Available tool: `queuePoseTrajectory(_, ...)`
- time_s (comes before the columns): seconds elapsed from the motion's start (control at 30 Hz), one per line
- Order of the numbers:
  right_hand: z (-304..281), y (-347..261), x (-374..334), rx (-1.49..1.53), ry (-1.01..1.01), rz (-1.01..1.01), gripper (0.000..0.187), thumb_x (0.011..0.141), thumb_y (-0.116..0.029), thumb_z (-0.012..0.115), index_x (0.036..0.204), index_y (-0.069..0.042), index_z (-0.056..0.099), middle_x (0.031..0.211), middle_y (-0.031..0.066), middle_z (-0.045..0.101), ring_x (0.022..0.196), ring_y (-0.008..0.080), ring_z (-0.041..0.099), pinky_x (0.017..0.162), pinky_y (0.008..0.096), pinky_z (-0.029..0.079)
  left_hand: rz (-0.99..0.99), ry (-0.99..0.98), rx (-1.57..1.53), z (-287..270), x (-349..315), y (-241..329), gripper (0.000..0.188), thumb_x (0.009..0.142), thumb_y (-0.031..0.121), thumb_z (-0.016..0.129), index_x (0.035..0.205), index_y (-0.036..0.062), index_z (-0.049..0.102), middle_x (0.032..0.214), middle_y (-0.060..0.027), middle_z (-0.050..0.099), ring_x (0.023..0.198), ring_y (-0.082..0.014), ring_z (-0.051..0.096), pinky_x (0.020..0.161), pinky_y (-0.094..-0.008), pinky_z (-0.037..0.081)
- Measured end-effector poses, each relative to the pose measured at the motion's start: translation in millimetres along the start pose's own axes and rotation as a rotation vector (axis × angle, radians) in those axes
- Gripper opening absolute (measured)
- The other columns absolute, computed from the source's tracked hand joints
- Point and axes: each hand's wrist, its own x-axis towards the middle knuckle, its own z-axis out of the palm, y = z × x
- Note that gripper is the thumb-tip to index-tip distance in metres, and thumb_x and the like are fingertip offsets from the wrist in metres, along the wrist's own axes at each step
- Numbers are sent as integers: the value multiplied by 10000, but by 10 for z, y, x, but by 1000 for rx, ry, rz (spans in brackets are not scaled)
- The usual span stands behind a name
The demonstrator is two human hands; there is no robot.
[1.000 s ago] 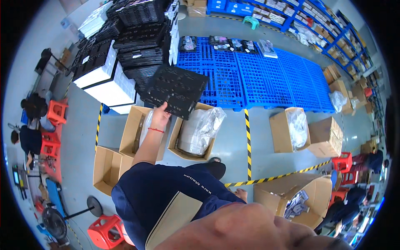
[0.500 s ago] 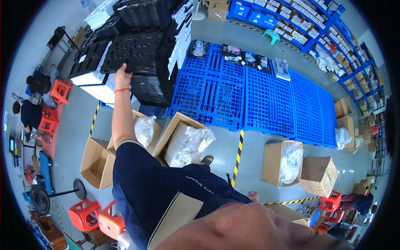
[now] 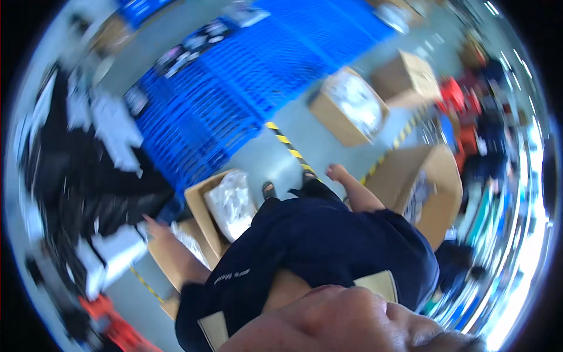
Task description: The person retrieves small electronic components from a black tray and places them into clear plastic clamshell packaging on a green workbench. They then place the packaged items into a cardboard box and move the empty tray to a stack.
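Both hands are hanging empty and loosely open, left hand (image 3: 151, 223) at nine o'clock nearing black trays (image 3: 88, 193), right hand (image 3: 335, 172) at twelve o'clock over the floor (image 3: 275, 161).

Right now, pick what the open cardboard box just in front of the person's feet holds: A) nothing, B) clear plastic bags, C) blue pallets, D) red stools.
B: the open cardboard box beside the blue pallets shows a crumpled, whitish clear plastic bag filling its inside.
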Motion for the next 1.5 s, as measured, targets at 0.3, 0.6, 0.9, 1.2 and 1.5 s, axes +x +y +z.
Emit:
queuePoseTrajectory(0.3, 717, -2, -540, 122, -83, 106, 289, 764, -275, 493, 925, -107, 664, 1007, 138, 627, 956, 306, 589, 814, 405, 479, -733, -336, 905, 1001, -631, -2201, 413, 881, 296, 522, 1184, 22, 463, 1106, -127, 545, 988, -225, 516, 853, -366, 418)
queuePoseTrajectory(0.6, 1991, 614, -2717, 1135, 401, 1058, 308, 704, -205, 527, 898, 1, 648, 929, 192, 632, 894, 318, 611, 803, 381, 482, -743, -703, 1779, 2404, -845, -2949, 364, 885, 318, 513, 1117, 37, 505, 1047, -117, 568, 898, -204, 538, 780, -357, 442)
queuePoseTrajectory(0.9, 3659, -194, -4063, 1523, 221, 1802, 315, 724, -211, 583, 942, 8, 646, 1025, 224, 600, 969, 324, 591, 831, 388, 477, -389, -1784, 1556, 4640, -3999, -4791, 441, 905, 301, 505, 1254, 37, 450, 1183, -130, 523, 1055, -206, 518, 837, -334, 432)
queuePoseTrajectory(1.2, 3518, -286, -3769, 1500, 557, 1827, 454, 728, -194, 641, 1138, -44, 520, 1144, 199, 523, 1108, 321, 488, 937, 396, 405, -495, -2341, 2032, 3593, -5435, -5234, 270, 870, 193, 566, 1097, 47, 573, 993, -39, 606, 856, -109, 565, 658, -239, 451)
queuePoseTrajectory(1.5, 5128, -1029, -4856, 1348, 868, 2336, 681, 658, -284, 717, 1213, -6, 436, 1143, 239, 504, 1068, 361, 496, 930, 401, 403, -1114, -1934, 2238, 1760, -5965, -5332, 272, 853, 204, 579, 1073, 46, 554, 947, -80, 606, 849, -193, 587, 683, -350, 494)
